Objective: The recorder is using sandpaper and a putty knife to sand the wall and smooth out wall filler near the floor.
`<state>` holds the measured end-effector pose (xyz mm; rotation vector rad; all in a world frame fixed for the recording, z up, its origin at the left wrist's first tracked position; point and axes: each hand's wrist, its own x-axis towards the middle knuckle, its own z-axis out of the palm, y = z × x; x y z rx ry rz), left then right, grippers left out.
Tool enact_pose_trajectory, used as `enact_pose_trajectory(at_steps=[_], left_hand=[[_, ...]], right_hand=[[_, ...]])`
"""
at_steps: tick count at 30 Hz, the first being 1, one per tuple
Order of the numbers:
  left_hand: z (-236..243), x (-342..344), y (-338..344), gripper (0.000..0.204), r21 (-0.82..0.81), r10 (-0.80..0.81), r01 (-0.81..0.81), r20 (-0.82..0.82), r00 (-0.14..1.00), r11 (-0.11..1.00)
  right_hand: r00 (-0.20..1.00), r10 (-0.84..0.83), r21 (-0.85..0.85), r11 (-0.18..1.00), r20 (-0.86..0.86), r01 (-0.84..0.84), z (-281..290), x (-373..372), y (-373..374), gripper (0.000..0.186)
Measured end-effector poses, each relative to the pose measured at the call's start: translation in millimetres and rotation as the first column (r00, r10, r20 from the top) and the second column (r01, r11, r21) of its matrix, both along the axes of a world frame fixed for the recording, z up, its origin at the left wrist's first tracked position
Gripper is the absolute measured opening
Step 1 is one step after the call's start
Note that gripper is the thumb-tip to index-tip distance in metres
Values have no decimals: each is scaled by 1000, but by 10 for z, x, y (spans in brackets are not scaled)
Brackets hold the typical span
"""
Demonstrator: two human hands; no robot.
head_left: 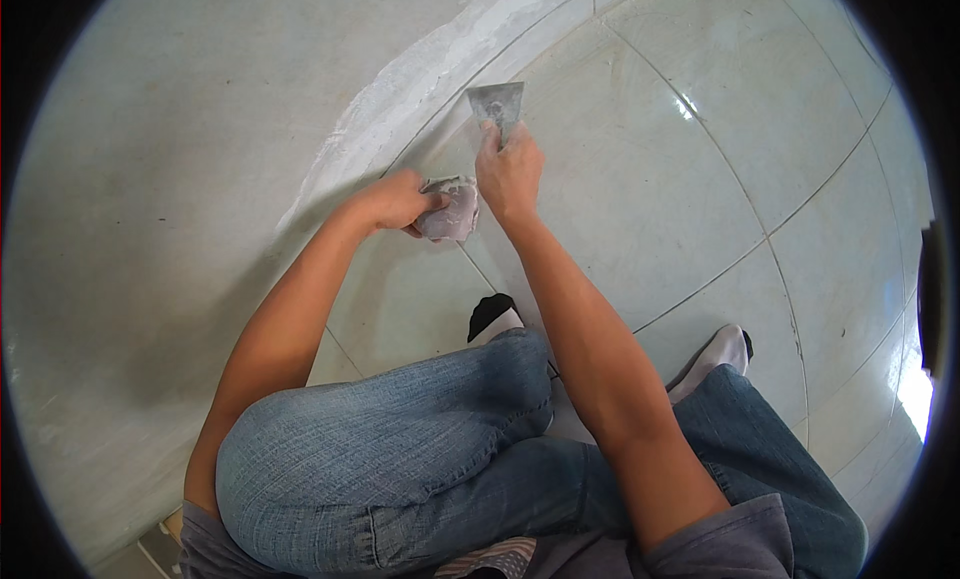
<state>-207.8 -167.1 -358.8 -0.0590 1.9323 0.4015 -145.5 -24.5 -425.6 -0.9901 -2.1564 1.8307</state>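
My right hand [511, 174] is closed round the handle of a putty knife [497, 101], whose wide grey metal blade points away from me, close to the foot of the wall. To its left, my left hand [398, 201] grips a small greyish-pink piece [449, 214] with white paste smeared along its edges; it looks like a scraper or a small container, but I cannot tell which. The thumb lies over its face. A rough white band of filler [375, 109] runs along the bottom of the wall, above the seam with the floor.
The pale plastered wall [180, 139] rises on the left. Glossy light tiles [640, 169] with dark joints cover the floor. My bent knees in jeans [350, 469] and my socked feet [715, 359] are close below my hands. A dark object [932, 299] stands at the right rim.
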Motion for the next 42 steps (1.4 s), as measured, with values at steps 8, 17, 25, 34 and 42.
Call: enact_pose_trajectory(at_steps=[8, 17, 25, 34, 42], left_hand=[[-3, -11, -19, 39, 44, 45, -46, 22, 999, 998], [34, -6, 80, 39, 19, 2, -2, -7, 1000, 1000], [137, -106, 113, 45, 154, 116, -91, -157, 981, 984], [299, 106, 421, 44, 275, 286, -203, -310, 907, 940], [773, 84, 979, 29, -191, -282, 319, -920, 271, 928]], right_hand=[[992, -126, -16, 992, 10, 126, 14, 17, 18, 34], [1000, -15, 73, 997, -6, 16, -37, -70, 95, 30], [984, -164, -264, 954, -64, 141, -43, -304, 971, 29], [977, -206, -371, 913, -62, 168, 69, -660, 1648, 29], [983, -172, -68, 983, -64, 168, -165, -424, 799, 35]])
